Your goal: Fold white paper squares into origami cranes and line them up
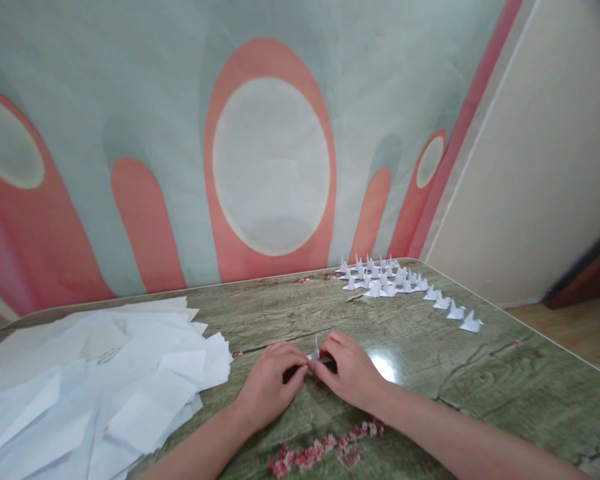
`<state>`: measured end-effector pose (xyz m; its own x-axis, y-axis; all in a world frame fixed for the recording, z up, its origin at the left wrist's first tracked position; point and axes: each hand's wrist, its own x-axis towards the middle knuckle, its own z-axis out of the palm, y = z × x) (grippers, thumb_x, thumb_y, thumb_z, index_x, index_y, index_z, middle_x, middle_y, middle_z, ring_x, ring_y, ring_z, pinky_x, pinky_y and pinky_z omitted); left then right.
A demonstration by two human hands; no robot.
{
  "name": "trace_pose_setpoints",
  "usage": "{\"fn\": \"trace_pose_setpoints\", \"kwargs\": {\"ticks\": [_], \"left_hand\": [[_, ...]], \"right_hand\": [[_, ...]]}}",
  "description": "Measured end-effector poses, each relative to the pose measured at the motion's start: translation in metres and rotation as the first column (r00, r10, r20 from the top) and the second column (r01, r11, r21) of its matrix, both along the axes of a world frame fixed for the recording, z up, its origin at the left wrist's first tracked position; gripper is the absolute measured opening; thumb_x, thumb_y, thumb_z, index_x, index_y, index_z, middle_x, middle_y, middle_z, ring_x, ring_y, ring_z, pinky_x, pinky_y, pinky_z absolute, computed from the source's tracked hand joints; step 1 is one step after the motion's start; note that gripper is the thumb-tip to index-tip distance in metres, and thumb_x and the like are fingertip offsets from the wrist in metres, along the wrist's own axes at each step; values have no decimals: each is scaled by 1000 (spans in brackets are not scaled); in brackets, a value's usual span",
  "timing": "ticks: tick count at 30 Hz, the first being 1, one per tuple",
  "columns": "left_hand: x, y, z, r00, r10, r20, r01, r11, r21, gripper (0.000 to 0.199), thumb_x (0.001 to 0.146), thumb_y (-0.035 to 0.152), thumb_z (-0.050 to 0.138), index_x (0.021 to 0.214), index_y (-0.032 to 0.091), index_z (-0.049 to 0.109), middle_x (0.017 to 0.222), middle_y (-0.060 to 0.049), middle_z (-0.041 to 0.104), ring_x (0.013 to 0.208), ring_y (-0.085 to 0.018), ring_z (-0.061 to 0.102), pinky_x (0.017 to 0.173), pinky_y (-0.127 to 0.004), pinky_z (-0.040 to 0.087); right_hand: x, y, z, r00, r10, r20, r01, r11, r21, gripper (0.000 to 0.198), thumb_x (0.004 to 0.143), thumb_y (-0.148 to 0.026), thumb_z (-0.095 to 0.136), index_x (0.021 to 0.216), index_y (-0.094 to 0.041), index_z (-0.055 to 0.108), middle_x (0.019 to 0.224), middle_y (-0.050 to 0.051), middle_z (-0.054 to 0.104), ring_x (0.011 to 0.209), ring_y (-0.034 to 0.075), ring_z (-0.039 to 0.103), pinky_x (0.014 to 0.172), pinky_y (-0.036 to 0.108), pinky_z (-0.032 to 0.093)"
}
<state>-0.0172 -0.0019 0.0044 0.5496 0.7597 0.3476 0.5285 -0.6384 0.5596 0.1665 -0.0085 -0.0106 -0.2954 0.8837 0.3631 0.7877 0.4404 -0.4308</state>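
Note:
Between my two hands, over the middle of the table, is a small folded white paper crane [317, 354], largely covered by fingers. One thin point of it sticks up between the hands. My left hand [276, 377] pinches its left side with thumb and forefinger. From the other side my right hand [347, 368] grips it, thumb in front and fingers curled behind. Finished-looking paper cranes [387, 288] stand in a cluster at the back right, with a few trailing in a line toward the right edge.
A wide heap of white paper sheets and squares [150, 407] covers the table's left side. The wood-patterned table [280, 307] has printed pink flowers near its front. Behind it rises a wall with a coral and grey-green pattern [270, 57].

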Motion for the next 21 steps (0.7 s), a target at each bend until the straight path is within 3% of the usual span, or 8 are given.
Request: {"fn": "trace_pose_setpoints", "kwargs": {"ticks": [9, 12, 15, 18, 21], "left_hand": [[-2, 4, -1, 995, 94, 45, -94, 996, 7, 18, 82, 17, 46, 82, 19, 64, 84, -3, 63, 84, -17, 56, 81, -31, 43], [-3, 5, -3, 991, 124, 55, -124, 992, 13, 18, 81, 16, 47, 83, 19, 64, 85, -3, 64, 84, -17, 56, 80, -31, 44], [-4, 6, -6, 988, 146, 58, -147, 989, 18, 17, 80, 16, 47, 83, 20, 64, 85, -3, 64, 84, -17, 57, 80, -31, 43], [-5, 8, -8, 987, 155, 43, -156, 988, 13, 15, 80, 16, 49, 83, 20, 64, 85, -3, 64, 84, -17, 56, 80, -31, 43], [-6, 9, -8, 988, 154, 28, -154, 988, -18, 12, 78, 21, 54, 81, 20, 65, 83, -3, 64, 84, -18, 56, 80, -32, 43]], "right_hand": [[0, 5, -5, 989, -21, 145, 11, 997, 71, 6, 77, -15, 52, 72, -18, 54, 77, 4, 53, 78, 18, 48, 71, 29, 37], [2, 4, -4, 986, 22, 167, -32, 998, 59, 8, 78, -15, 51, 71, -18, 55, 77, 3, 54, 78, 17, 48, 70, 29, 37], [7, 6, -1, 982, -11, 191, 6, 1000, 24, 9, 79, -16, 51, 71, -18, 55, 78, 4, 54, 79, 18, 48, 71, 29, 37], [13, 9, 1, 991, -21, 134, 24, 999, -23, 10, 79, -17, 52, 70, -17, 55, 78, 5, 55, 79, 18, 49, 71, 29, 37], [14, 10, 2, 997, 24, -79, -34, 993, -117, 14, 80, -22, 53, 67, -17, 55, 73, 2, 53, 72, 15, 49, 65, 26, 36]]}}
